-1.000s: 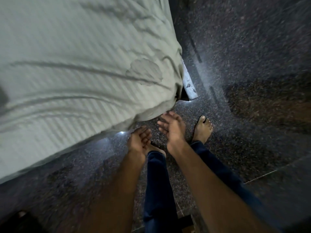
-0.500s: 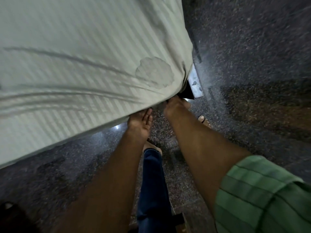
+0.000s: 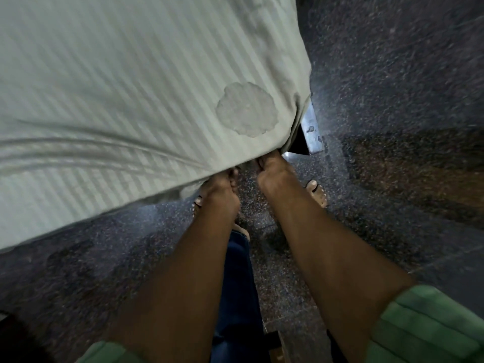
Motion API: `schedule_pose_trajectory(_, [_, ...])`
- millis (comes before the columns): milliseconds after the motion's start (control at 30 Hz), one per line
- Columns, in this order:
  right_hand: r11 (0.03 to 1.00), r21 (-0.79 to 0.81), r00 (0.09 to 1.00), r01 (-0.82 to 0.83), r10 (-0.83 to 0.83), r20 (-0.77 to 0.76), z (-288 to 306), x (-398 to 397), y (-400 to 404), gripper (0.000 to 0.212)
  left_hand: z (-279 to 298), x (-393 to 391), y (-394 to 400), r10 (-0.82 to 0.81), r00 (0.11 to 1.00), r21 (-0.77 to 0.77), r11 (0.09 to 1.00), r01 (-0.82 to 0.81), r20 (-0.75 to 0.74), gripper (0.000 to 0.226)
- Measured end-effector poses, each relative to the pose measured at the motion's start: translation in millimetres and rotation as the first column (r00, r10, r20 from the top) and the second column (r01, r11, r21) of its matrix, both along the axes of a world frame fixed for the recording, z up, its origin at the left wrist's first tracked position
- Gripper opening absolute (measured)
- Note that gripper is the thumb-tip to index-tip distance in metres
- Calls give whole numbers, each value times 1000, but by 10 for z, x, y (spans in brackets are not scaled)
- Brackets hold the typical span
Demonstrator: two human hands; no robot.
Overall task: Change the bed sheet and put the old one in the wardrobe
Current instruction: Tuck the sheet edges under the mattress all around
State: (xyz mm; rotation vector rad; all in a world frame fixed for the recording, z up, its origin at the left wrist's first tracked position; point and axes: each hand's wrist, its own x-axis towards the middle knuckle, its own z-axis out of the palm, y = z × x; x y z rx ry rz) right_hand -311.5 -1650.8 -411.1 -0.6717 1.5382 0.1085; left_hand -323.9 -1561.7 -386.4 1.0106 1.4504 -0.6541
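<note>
A pale green striped bed sheet point(image 3: 125, 95) covers the mattress and fills the upper left of the head view; a round darker stain marks it near the corner. My left hand point(image 3: 222, 187) reaches under the sheet's lower edge, its fingertips hidden beneath the cloth. My right hand point(image 3: 272, 169) is at the bed's corner with its fingers curled into the sheet's hem. Part of both hands is covered by the fabric.
A metal bed-frame bracket point(image 3: 311, 132) juts out at the corner just right of my right hand. Dark speckled stone floor point(image 3: 392, 74) spreads to the right and below. My bare feet stand close under the bed's edge.
Both hands have moved up from open air above the floor to the sheet's corner edge; the right hand's fingers have curled into the hem. The view has shifted closer to the bed.
</note>
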Motion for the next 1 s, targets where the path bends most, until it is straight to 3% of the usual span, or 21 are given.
schedule_pose_trajectory(67, [999,22,997,46,-48,62,89,59,-19,13,-10,37,-45,151,987,-28,988,-149,58,22])
schedule_pose_trajectory(167, [993,97,996,71,-76,51,191,19,-22,34,-27,-16,-74,420,899,-78,907,-413,125,18])
schedule_pose_trajectory(333, [956,229,961,184,-224,165,270,89,-9,38,-4,22,-91,475,866,-177,876,-448,156,35])
schedule_pose_trajectory(467, [916,328,915,232,-320,247,112,210,36,73,-145,10,-24,531,831,-225,841,-492,167,43])
schedule_pose_trajectory(533, [879,395,891,267,-381,246,61,225,49,79,-210,-19,1,553,816,-305,817,-490,169,55])
schedule_pose_trajectory(667, [849,405,854,339,-458,246,84,318,40,70,-303,-24,-39,644,735,-445,732,-515,209,73])
schedule_pose_trajectory(767, [859,358,864,366,-456,212,68,275,58,62,-276,-7,-15,626,751,-343,766,-544,210,58])
schedule_pose_trajectory(833, [896,283,897,341,-400,186,60,45,47,42,-185,-143,35,632,755,-224,773,-594,177,44])
schedule_pose_trajectory(900, [928,250,933,276,-321,161,104,-177,14,31,-59,-238,59,641,747,-220,765,-605,174,46])
schedule_pose_trajectory(1000, [958,229,972,174,-204,113,252,-374,-57,49,96,-277,32,635,755,-235,768,-595,164,51])
